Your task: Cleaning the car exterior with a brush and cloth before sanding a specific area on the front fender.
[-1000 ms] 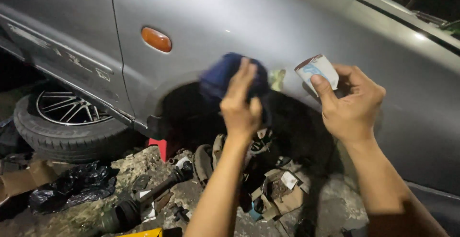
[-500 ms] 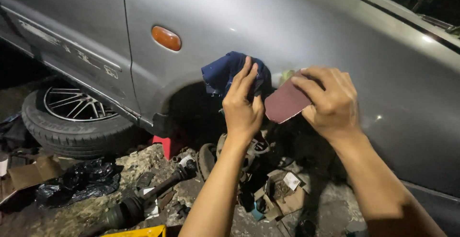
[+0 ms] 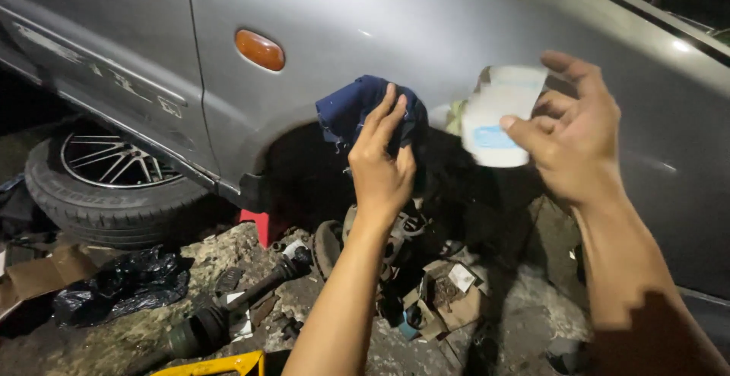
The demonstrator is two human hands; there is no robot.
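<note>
Beside the silver car body (image 3: 456,26), at the open wheel arch, the left hand (image 3: 380,171) presses a dark blue cloth (image 3: 353,110) against the arch edge, its grip flat, fingers extended. The right hand (image 3: 570,136) pinches a small white sheet with a blue patch (image 3: 498,121) between thumb and fingers, near the fender. Below, dirt ground carries a drive shaft (image 3: 228,307), a black bag (image 3: 122,285) and cardboard scraps. A removed wheel (image 3: 106,182) lies at left.
</note>
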